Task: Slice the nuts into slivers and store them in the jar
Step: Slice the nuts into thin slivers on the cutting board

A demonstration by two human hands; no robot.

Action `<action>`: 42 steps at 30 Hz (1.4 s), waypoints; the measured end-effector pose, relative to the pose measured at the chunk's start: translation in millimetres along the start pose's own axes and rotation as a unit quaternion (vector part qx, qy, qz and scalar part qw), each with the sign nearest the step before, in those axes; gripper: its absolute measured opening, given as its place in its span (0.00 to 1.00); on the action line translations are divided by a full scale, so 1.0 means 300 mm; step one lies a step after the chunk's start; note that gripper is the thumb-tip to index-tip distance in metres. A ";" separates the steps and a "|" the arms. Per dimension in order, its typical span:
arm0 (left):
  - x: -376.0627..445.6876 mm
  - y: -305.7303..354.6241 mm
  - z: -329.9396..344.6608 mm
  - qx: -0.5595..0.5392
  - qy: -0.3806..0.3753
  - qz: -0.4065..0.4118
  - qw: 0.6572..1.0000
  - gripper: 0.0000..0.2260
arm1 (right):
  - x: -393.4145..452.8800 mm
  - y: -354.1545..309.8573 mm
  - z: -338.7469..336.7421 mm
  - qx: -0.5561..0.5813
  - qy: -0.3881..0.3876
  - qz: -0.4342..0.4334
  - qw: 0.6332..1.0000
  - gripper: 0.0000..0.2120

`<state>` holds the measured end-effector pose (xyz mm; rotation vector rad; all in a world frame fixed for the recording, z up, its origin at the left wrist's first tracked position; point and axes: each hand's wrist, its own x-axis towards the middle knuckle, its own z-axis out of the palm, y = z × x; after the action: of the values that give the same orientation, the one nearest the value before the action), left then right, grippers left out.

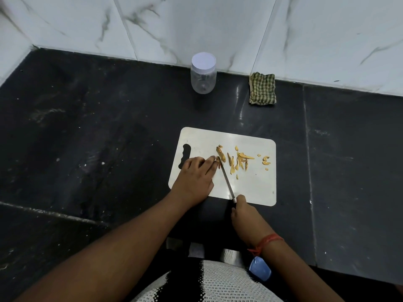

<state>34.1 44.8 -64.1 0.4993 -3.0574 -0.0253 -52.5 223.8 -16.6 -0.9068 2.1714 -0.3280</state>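
A white cutting board [255, 186] lies on the black counter. Several pale nut slivers [238, 161] are spread across its upper middle, with a few small bits [266, 160] further right. My left hand [195, 178] rests on the board's left part, its fingertips pinning a nut piece [217, 159] down. My right hand [241, 209] grips the knife handle at the board's near edge. The thin knife blade [226, 180] slants up-left, its tip at the nut piece beside my left fingers. A clear plastic jar [203, 73] with a white lid on stands by the wall.
A folded green-checked cloth [262, 88] lies against the marble wall, right of the jar. The black counter [98, 138] stretches wide to the left and right of the board. A blue object [260, 269] shows near my right forearm at the counter's front edge.
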 end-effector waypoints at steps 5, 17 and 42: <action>-0.001 -0.003 0.002 0.003 -0.010 -0.002 1.000 0.25 | -0.019 0.009 0.004 0.002 -0.008 0.014 1.000 0.05; -0.002 -0.006 0.003 -0.009 -0.018 -0.009 1.000 0.25 | -0.046 0.012 0.011 0.030 0.014 0.020 0.999 0.09; 0.002 -0.002 0.000 -0.008 -0.011 -0.015 1.000 0.25 | 0.048 -0.048 0.004 0.010 0.059 0.009 0.998 0.03</action>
<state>33.6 44.1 -64.0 0.5473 -3.0689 -0.0556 -51.2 203.6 -18.4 -0.8743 2.2786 -0.4030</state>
